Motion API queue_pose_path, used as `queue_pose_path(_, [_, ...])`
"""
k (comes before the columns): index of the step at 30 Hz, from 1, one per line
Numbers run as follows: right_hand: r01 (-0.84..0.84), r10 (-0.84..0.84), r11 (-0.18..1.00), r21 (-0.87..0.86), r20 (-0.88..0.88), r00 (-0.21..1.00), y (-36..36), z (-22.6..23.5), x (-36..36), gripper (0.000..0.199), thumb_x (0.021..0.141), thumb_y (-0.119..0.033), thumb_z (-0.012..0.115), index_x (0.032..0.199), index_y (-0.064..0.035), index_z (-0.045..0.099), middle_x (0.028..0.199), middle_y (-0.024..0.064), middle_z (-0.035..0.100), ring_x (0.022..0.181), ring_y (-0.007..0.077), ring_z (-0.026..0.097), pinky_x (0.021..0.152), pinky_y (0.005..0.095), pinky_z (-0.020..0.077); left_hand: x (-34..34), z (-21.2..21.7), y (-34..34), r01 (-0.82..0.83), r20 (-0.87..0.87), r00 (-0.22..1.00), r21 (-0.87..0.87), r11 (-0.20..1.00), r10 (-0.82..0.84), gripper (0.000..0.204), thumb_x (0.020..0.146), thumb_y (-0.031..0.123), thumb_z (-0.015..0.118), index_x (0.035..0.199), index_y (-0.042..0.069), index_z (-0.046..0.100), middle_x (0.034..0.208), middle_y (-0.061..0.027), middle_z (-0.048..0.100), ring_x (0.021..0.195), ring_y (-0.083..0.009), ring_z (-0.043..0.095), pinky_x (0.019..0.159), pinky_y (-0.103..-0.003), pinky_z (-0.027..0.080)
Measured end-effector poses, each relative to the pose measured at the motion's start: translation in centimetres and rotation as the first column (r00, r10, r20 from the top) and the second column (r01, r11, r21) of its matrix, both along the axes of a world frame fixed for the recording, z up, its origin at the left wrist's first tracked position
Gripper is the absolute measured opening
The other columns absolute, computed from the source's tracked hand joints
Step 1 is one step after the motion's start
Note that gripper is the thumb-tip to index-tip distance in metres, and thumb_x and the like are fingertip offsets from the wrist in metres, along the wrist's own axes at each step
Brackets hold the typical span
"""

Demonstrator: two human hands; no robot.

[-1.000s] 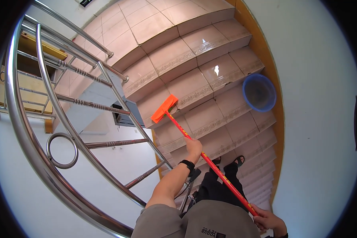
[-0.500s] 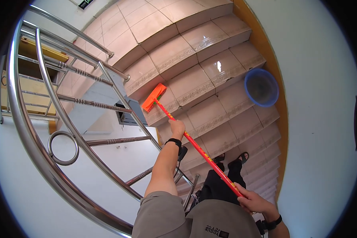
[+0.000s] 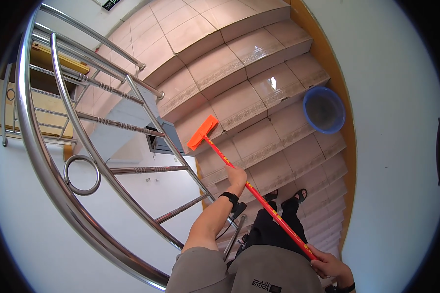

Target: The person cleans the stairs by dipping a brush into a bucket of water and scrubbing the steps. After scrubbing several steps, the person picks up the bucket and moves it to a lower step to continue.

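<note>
Hands grip a red broom (image 3: pixel 249 188) handle: left hand (image 3: pixel 237 175) nearer the orange head (image 3: pixel 203 132), right hand (image 3: pixel 330 266) apparently closed around its end.

One sign only: small dark rectangular plate (image 3: pixel 111 4) with green markings, mounted on the white wall at the top edge of view, above the upper landing and just past the top end of the steel railing (image 3: pixel 90 34). Partly cut off by the picture rim. Small light-coloured printed mark on the grey garment (image 3: pixel 263 283) at bottom centre. No packages, no screens visible.
</note>
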State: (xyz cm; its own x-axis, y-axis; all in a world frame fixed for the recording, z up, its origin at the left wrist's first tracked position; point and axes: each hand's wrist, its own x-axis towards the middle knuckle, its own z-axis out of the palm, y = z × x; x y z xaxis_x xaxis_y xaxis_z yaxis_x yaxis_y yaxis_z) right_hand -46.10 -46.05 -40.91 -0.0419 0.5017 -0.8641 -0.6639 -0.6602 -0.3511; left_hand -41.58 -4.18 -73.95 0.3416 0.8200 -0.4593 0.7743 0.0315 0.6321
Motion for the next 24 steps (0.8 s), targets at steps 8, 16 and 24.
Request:
queue_pose_path(8, [-0.003, 0.004, 1.0, 0.024, -0.038, 0.999, 0.0, 0.5, 0.2, 0.07, 0.105, -0.01, 0.048, 0.164, -0.0217, 0.012, 0.067, -0.0027, 0.044, 0.049, 0.0072, 0.044, 0.047, 0.0226, 0.0398, -2.6, -2.4, 0.8, -0.09, 0.059, 0.994, 0.007, 0.996, 0.09, 0.033, 0.099, 0.015, 0.049, 0.124, -0.004, 0.04, 0.1, -0.0263, 0.063, 0.092, -0.041, 0.065, 0.08, -0.049, 0.051])
queue_pose_path(16, [-0.141, 0.136, 0.988, 0.057, 0.082, 0.987, 7.5, -0.5, 3.3, 0.071, 0.105, -0.013, 0.046, 0.165, -0.0232, 0.01, 0.07, -0.0026, 0.046, 0.051, 0.0077, 0.046, 0.048, 0.0245, 0.0432, -0.1, -0.6, 7.8, -0.091, 0.043, 0.995, -0.017, 0.996, 0.091, 0.034, 0.099, 0.015, 0.048, 0.124, -0.007, 0.042, 0.112, -0.0337, 0.061, 0.106, -0.0484, 0.062, 0.092, -0.051, 0.049])
queue_pose_path(24, [-0.154, 0.138, 0.983, 0.097, 0.156, 0.978, 9.2, -1.3, 4.0, 0.07, 0.105, -0.014, 0.047, 0.164, -0.0214, 0.011, 0.071, -0.001, 0.048, 0.051, 0.0085, 0.047, 0.046, 0.0242, 0.0433, -0.7, -3.7, 12.6, -0.16, 0.109, 0.98, -0.057, 0.985, 0.165, 0.039, 0.097, 0.014, 0.05, 0.128, -0.008, 0.04, 0.118, -0.0357, 0.06, 0.11, -0.0493, 0.061, 0.093, -0.051, 0.048])
